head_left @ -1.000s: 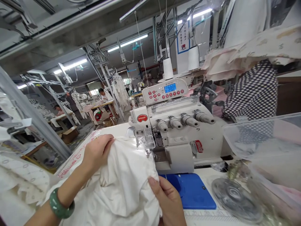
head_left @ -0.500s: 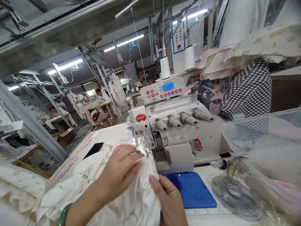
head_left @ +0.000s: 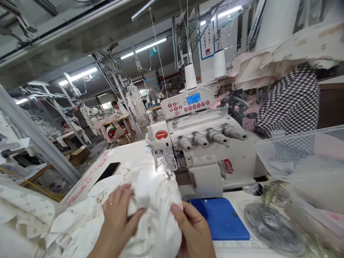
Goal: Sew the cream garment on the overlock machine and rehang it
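White gathered fabric point(head_left: 158, 211) lies bunched in front of the overlock sewing machine point(head_left: 206, 154), its far edge under the presser foot point(head_left: 168, 175). My left hand point(head_left: 118, 215), a ring on one finger, grips a fold of it on the left between thumb and curled fingers. On the right, my right hand point(head_left: 195, 227) pinches the fabric's edge, thumb on top; some of its fingers are hidden beneath. A clear plastic guard point(head_left: 165, 157) sits above the needle area, where a lamp lights the cloth.
A blue plate point(head_left: 228, 218) lies right of my right hand, near a clear round disc point(head_left: 271, 225). Translucent bins point(head_left: 298, 175) stand at the right. A dark phone point(head_left: 107, 172) rests on the table at left. Co-workers sit at far tables.
My left hand has drawn back from near the presser foot, down and left, onto the fabric. My right hand stays at the right edge. The view has shifted slightly.
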{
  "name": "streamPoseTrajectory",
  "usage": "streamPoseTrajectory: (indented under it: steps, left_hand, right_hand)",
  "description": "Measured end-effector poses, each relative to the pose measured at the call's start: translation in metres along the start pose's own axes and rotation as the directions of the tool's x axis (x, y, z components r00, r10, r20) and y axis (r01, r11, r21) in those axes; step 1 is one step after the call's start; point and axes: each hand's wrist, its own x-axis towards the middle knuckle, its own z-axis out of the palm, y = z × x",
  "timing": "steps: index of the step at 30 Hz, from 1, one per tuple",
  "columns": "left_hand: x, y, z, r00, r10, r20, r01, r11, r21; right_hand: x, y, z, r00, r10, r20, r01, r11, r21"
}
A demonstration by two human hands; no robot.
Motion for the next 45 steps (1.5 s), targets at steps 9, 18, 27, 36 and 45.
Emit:
streamPoseTrajectory:
  steps: [9,18,27,36,45]
  left_hand:
    - [0.047,-0.050,-0.042,0.804,-0.586,0.098,0.544,0.661,-0.517]
    - [0.121,-0.055,-0.047,0.958,-0.261,-0.123,0.274,0.956,0.103]
    - [0.160,-0.041,-0.031,0.989,-0.071,-0.129,0.095,0.977,0.191]
    - [-0.009,-0.016,0.002,0.952,-0.241,0.191,0.294,0.894,-0.339]
    - [0.042,-0.029,-0.041,0.896,-0.411,0.170,0.433,0.721,-0.541]
  right_hand:
    - [-0.009,0.001,0.003,0.998,0.017,-0.055,-0.019,0.999,-0.044]
    - [-0.013,0.001,-0.004,0.998,0.006,-0.069,-0.010,0.998,-0.069]
    - [-0.005,-0.004,0.008,0.990,0.024,-0.140,-0.023,1.000,0.008]
    - [-0.004,-0.004,0.011,0.995,0.013,-0.102,-0.013,1.000,0.005]
    - [-0.011,0.001,0.011,0.992,0.028,-0.120,-0.018,0.997,0.079]
